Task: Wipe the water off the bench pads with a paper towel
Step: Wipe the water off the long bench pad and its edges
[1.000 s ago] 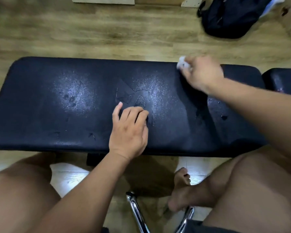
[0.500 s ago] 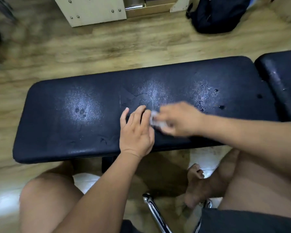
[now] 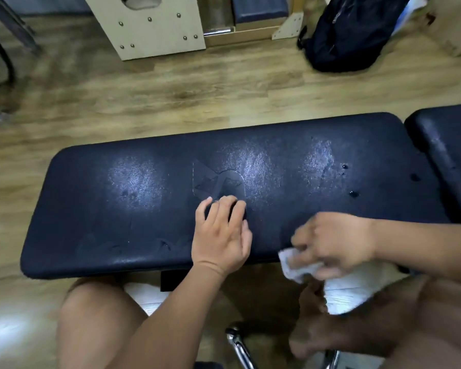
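The right hand (image 3: 333, 243) has its grip closed round a crumpled white paper towel (image 3: 294, 266) at the near edge of the long dark padded bench (image 3: 144, 209). The remaining water drops (image 3: 353, 193) lie beyond it, toward the bench's far right corner, so the right hand is the nearer one and likely sweeps away across the short axis. The left hand (image 3: 221, 235) rests flat at mid-bench, fingers relaxed, holding nothing. A second dark pad (image 3: 447, 145) adjoins the right end.

wood-plank floor (image 3: 224, 83), pale cabinet (image 3: 155, 27), black backpack (image 3: 349, 35) behind.
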A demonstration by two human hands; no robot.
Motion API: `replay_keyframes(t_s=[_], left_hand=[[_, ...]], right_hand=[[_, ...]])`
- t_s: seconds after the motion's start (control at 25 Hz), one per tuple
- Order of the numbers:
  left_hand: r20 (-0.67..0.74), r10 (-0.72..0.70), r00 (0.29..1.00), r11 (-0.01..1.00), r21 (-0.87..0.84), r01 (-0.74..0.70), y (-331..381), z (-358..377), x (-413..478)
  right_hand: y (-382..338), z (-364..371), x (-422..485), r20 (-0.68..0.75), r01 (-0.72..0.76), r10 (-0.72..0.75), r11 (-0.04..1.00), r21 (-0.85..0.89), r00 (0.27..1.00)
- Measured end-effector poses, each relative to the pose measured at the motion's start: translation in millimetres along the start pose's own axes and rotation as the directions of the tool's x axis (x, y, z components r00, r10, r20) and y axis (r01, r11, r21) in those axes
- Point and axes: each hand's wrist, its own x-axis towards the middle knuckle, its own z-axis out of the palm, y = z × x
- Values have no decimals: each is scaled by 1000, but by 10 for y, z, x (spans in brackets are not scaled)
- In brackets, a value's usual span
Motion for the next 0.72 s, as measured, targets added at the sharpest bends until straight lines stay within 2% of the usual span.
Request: replay_keyframes(t_s=[0.04,0.08,0.12,0.16,0.2,0.24,0.28,0.32,0.36,0.4,0.44,0.48,0.52,0.56,0.6,0.64,0.68,0.72], left_hand=[[-1,5,1000,1000,4,-5,3,17,-5],[-2,9,1000,1000,6,-9,7,29,-12],[-7,9,1000,1000,12,-9,3,39,-6],[-12,4,1000,1000,17,-4,-2,44,0],[-18,3,1000,1000,19,-3,-4,44,-1],[-26,8,1000,1000,22,-7,2,43,-3],[-32,12,999,1000,26,-11,7,46,-6],[-37,16,999,999,29,-15,7,48,-6],[-38,21,999,999,26,-20,3,49,-7],[-40,23,999,999,23,-22,-3,55,-3],[-41,22,999,999,24,-21,-11,60,-6],[-41,23,999,999,26,-22,-11,63,-8],[-40,23,999,999,25,-22,-5,61,-6],[-39,20,999,1000,22,-19,-2,58,-5],[-38,16,999,1000,19,-16,-5,55,-7],[-42,15,999,1000,18,-14,0,54,-13],[-54,16,998,1000,20,-15,4,56,-13],[-67,21,998,1000,23,-20,0,64,-3]], right_hand=[[104,24,-40,58,131,-126,987,-89,990],[303,-22,8,9,131,-131,978,-163,991],[540,-128,91,-166,-35,2,979,-199,986],[801,-308,190,-361,-346,289,933,-103,887],[1062,-482,249,-441,-634,600,769,87,667],[1231,-549,244,-400,-801,817,536,266,415],[1275,-496,241,-368,-841,886,414,350,283],[1200,-416,240,-444,-835,842,463,299,307],[990,-338,239,-493,-722,709,659,208,505],[717,-206,196,-392,-467,457,881,76,798],[590,-82,112,-232,-193,191,981,16,954],[637,-71,42,-145,-62,53,996,-60,988],[821,-178,-22,-171,-113,85,981,-160,982],[1046,-375,-15,-263,-358,312,922,-147,913],[1306,-582,23,-368,-689,644,724,10,671],[1540,-703,-16,-348,-890,867,429,157,356],[1630,-717,-57,-299,-945,943,223,240,146],[1524,-626,-3,-272,-942,955,193,275,116]])
